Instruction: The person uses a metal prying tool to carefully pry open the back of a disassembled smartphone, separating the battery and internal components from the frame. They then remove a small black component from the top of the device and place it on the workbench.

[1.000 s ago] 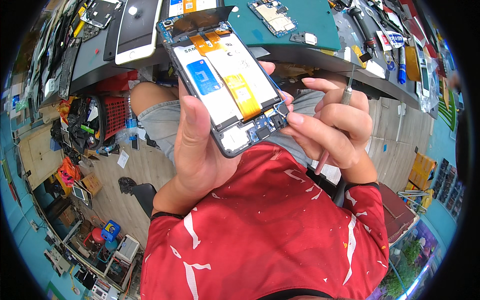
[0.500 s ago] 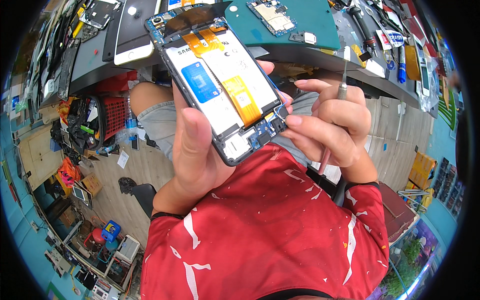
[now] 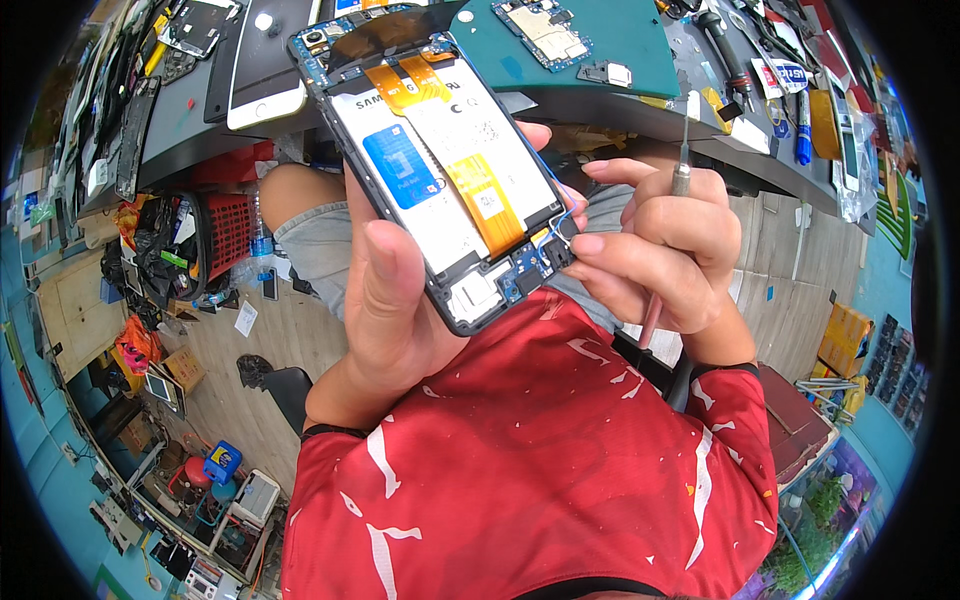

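An opened smartphone lies tilted in my left hand, its inside facing up. My thumb is along its left edge, and fingertips show past the right edge. A white battery with a blue label and an orange flex cable fill the middle. At the lower end sits a small blue circuit board with a thin blue wire beside it. My right hand holds a slim screwdriver, its shaft pointing up. Its thumb and index finger touch the phone's lower right corner by the wire.
On the bench ahead, a green mat bears a loose phone circuit board and a small metal part. A white-framed phone lies left of it. Tools and a blue marker crowd the right side. A red basket stands lower left.
Hardly anything moves. The phone shifts very slightly, and the screwdriver in my right hand tips a little to the left. Both hands keep their hold.
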Action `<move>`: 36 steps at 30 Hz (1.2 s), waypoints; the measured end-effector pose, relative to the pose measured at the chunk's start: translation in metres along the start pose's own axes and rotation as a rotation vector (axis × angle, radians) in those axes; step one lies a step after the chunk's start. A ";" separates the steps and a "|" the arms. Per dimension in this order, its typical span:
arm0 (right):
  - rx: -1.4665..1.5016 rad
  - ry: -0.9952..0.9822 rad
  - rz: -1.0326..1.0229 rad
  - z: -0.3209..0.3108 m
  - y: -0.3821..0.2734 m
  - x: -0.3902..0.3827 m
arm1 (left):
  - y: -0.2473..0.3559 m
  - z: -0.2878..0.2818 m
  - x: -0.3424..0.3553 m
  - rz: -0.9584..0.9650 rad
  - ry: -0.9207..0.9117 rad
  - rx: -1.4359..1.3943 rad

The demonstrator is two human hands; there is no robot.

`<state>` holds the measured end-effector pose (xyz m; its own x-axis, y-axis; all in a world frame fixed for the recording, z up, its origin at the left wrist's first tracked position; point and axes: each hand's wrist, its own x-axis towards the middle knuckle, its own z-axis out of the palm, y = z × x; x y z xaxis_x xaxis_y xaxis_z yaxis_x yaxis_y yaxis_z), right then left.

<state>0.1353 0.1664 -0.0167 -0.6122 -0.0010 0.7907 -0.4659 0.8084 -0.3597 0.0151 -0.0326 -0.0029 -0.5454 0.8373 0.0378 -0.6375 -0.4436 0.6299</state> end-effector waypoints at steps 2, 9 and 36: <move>0.017 -0.008 0.015 0.000 0.000 0.000 | 0.000 0.000 0.000 -0.002 -0.001 0.001; 0.089 -0.087 0.061 -0.007 0.000 0.002 | 0.002 0.001 0.001 -0.010 0.009 0.025; 0.233 -0.016 0.089 0.000 0.008 0.001 | 0.001 0.002 0.003 0.008 0.005 0.067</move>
<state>0.1312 0.1728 -0.0183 -0.6667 0.0531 0.7434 -0.5431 0.6484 -0.5334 0.0137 -0.0297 -0.0007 -0.5531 0.8322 0.0389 -0.5956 -0.4277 0.6799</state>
